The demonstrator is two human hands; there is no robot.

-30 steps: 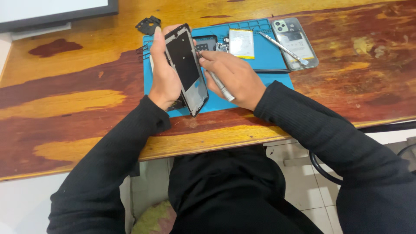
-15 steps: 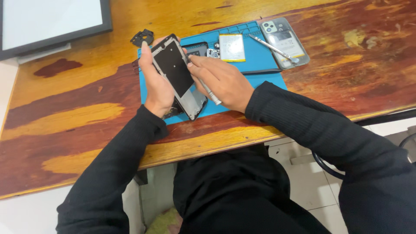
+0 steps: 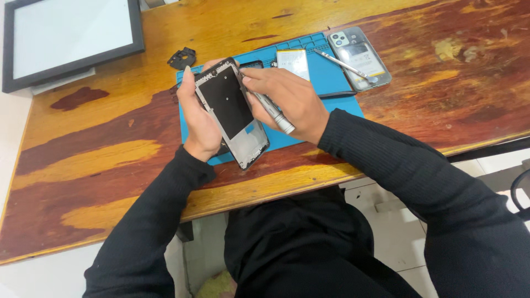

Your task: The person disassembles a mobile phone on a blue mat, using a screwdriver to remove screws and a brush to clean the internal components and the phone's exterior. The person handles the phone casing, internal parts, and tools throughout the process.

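Lifted closer and tilted since a moment ago: opened phone frame (image 3: 232,113), gripped by left hand (image 3: 200,118) above blue mat (image 3: 331,83). Right hand (image 3: 290,99) closed around silver screwdriver (image 3: 270,107) (tip at frame's upper edge).

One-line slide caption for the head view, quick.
Left hand holds an opened phone frame over a blue mat while right hand applies a screwdriver.
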